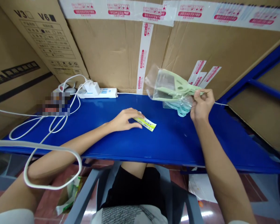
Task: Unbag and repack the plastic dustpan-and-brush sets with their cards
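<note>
My right hand (201,104) pinches the end of a pale green plastic item in a clear bag (168,85), held up above the blue table (172,140). Under it, on the table, lie more bagged items in light green and teal (180,109). My left hand (127,119) rests flat on the table with its fingertips on a small yellow packet (147,123).
A white power strip (100,92) with a plugged adapter lies at the back left, its white cables (49,124) looping over the table and off the front edge. Cardboard boxes (116,49) wall the back. A blue shelf frame (259,77) stands at the right.
</note>
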### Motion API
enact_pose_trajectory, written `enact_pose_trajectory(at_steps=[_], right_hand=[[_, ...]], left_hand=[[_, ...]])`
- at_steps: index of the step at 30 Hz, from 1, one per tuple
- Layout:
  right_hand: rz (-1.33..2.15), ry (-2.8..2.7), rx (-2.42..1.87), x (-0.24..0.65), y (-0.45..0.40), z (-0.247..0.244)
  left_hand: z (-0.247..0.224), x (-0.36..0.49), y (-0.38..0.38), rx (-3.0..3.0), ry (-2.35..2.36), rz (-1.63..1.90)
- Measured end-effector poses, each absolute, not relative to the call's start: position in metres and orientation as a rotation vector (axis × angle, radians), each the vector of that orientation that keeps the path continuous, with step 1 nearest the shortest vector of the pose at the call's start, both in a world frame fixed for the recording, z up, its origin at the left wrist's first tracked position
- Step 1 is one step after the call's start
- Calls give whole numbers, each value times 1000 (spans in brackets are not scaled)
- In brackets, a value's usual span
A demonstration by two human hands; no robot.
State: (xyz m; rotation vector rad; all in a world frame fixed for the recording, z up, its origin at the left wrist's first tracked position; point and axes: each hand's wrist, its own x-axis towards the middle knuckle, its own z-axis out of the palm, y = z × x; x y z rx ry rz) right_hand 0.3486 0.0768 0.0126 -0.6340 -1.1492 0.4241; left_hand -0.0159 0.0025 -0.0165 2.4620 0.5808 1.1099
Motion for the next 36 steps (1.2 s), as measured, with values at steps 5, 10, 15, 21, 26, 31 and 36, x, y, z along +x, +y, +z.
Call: enact_pose_trajectory(at_steps=[5, 10, 15, 21, 26, 31, 36], right_hand=[[532, -1370, -610, 308, 48, 21], [532, -1515, -586, 283, 30, 20], [527, -1536, -566, 275, 26, 16], [582, -1414, -615, 275, 26, 16], [617, -1387, -621, 273, 27, 13], [608, -1366, -616, 270, 27, 11], [685, -1341, -614, 269, 28, 9]], left_hand=[[-12, -31, 21, 1757, 748, 1557], [-12, -44, 35, 1718, 880, 1894], [-11, -46, 34, 1889, 979, 1938], [-17, -48, 43, 1402, 819, 1707], [-11, -44, 36, 1466, 692, 1479], [-11, -38, 31, 1354, 696, 1441], [-11, -35, 27, 1387, 708, 1394]])
